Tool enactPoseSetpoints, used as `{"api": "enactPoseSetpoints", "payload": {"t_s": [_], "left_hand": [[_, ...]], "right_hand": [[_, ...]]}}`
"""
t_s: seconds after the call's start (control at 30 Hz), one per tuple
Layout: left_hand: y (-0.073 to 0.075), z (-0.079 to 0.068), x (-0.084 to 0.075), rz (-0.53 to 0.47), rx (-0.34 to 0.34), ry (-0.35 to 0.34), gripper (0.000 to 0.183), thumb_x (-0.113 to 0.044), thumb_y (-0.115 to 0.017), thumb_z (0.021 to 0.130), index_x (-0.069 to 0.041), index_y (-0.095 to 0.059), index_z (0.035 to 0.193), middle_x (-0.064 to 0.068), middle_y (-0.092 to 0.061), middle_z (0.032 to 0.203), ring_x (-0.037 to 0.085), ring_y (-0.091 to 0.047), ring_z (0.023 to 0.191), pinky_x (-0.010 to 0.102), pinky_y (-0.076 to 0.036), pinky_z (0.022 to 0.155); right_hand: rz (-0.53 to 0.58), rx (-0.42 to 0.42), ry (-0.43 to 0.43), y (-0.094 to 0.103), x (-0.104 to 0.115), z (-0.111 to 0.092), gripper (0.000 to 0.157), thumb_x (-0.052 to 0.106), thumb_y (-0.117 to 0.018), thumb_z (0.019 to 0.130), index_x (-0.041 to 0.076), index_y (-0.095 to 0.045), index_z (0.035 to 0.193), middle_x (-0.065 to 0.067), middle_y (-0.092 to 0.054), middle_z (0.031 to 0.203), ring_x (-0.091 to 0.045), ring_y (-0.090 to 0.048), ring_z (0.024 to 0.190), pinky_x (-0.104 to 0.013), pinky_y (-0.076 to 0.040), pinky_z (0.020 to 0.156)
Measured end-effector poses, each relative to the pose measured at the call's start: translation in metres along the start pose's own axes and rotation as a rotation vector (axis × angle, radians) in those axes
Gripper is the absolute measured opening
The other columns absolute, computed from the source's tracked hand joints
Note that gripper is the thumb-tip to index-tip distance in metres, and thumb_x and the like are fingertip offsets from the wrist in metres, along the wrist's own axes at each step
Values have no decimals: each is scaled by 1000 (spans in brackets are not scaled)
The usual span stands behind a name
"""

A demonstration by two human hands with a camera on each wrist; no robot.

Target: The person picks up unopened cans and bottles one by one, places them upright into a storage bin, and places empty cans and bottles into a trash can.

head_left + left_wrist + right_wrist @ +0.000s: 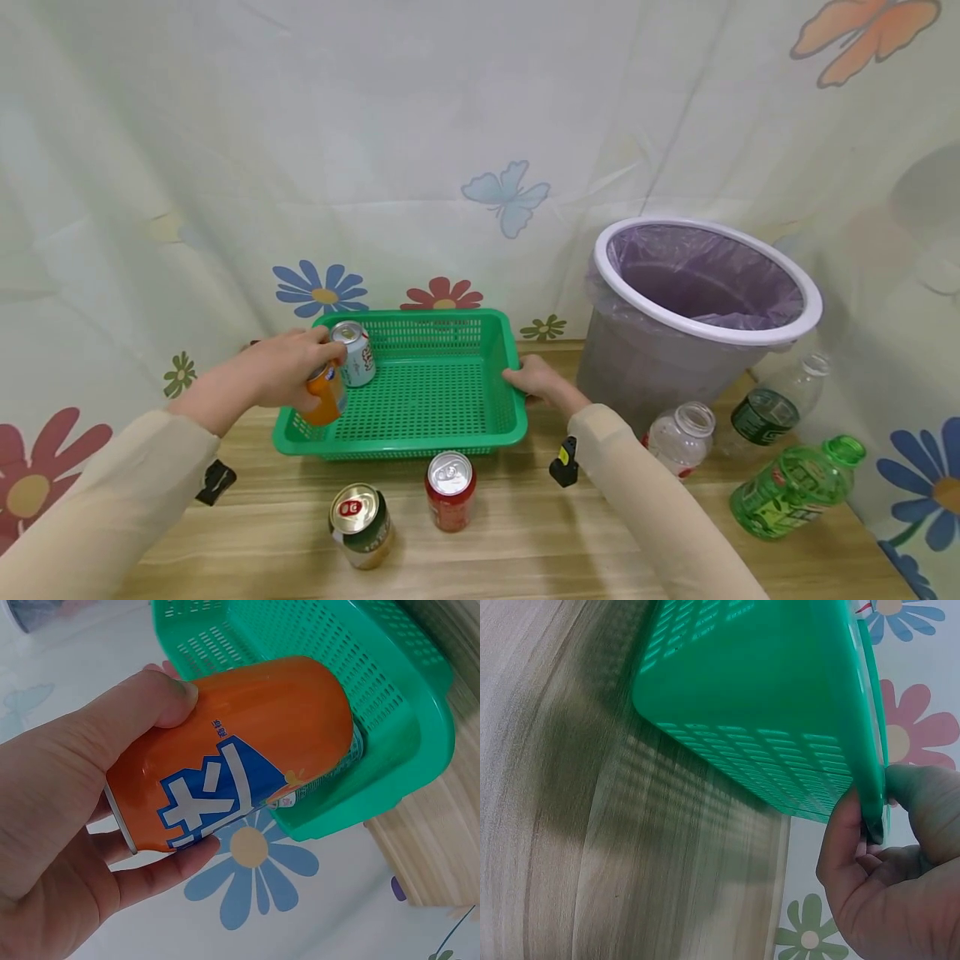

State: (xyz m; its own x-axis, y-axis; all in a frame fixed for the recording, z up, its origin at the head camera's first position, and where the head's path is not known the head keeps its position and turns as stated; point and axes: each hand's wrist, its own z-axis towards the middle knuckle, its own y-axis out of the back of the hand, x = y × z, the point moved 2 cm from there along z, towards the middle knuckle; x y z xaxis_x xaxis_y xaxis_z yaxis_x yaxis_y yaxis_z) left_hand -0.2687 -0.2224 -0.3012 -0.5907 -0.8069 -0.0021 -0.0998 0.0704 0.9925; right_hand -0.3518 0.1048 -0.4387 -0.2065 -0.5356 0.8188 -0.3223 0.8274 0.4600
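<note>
In the head view my left hand grips an orange soda can over the left end of a green plastic basket. Thumb and fingers wrap the can's upper end in the left wrist view, where its blue label shows. Beside it a white can stands inside the basket. My right hand pinches the basket's right rim between thumb and fingers. On the table in front of the basket stand a red can and a dark green and gold can.
A grey bin lined with a purple bag stands at the right. Near it are a clear bottle with a red label, a clear bottle with a dark label and a green bottle. A patterned curtain hangs behind the table.
</note>
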Motion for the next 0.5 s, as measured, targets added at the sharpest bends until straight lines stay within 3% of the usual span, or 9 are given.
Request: {"api": "enactPoseSetpoints", "payload": {"t_s": [0.5], "left_hand": [[-9,20,12,-50,39,28,41,-12,-75,70,-10,-56,106,9,-49,94,19,-49,76,30,-48,62]], "right_hand": [[-11,-12,2,0,-1,2,34,19,-48,94,-7,-49,117,-20,-63,99,-21,-66,74,-35,-56,64]]}}
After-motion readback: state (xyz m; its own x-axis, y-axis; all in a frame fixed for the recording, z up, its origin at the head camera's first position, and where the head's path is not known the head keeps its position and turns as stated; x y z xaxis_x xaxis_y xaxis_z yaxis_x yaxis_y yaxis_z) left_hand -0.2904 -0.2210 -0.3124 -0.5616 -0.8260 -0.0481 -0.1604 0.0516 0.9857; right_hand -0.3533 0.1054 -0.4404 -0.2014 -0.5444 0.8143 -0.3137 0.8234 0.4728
